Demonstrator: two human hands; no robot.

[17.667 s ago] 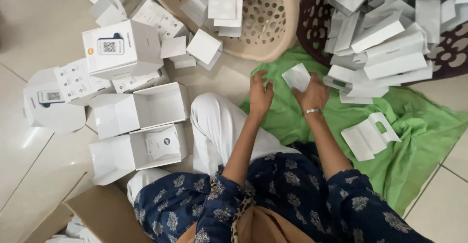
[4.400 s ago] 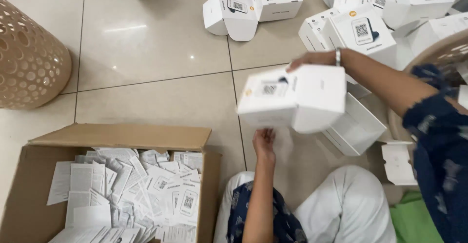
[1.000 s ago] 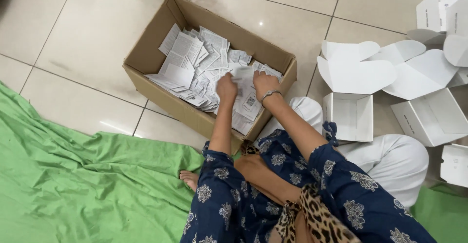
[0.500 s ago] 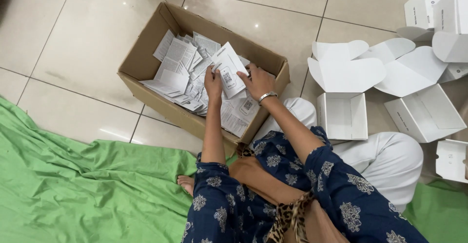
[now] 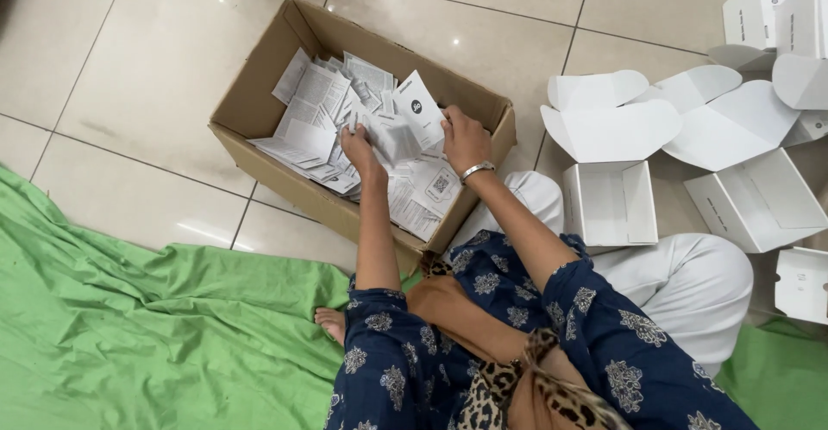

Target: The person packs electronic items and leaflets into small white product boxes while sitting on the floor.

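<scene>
The loose stack could be slipping apart here: the white printed paper leaflets [image 5: 405,128] are thin and glossy-looking, and both hands are pinching them at the edges only, so a few sheets may be sliding out and dropping back among the others. The outermost sheet, tilting up above the right hand [image 5: 464,139], looks the least secure. A second risk is creasing, since the fingers are curling into the pile from both sides and pressing the paper between them.

The left hand [image 5: 360,148] is partly closed, its fingers bending over the near edge of the bunch and its thumb hiding under the paper, so how firmly it is gripping I cannot tell for sure. The right hand, wearing a metal bangle at the wrist, is closing around the far edge of the same bunch, fingers curling on top.

The bunch is sitting between the two hands, just above the heap of similar leaflets filling the open brown cardboard box [image 5: 259,111] beneath them. To the right of the right hand, open white card boxes [image 5: 608,206] are lying on the tiled floor; to the left of the left hand and nearer the person, a crumpled green cloth [image 5: 129,326] is spreading out.
</scene>
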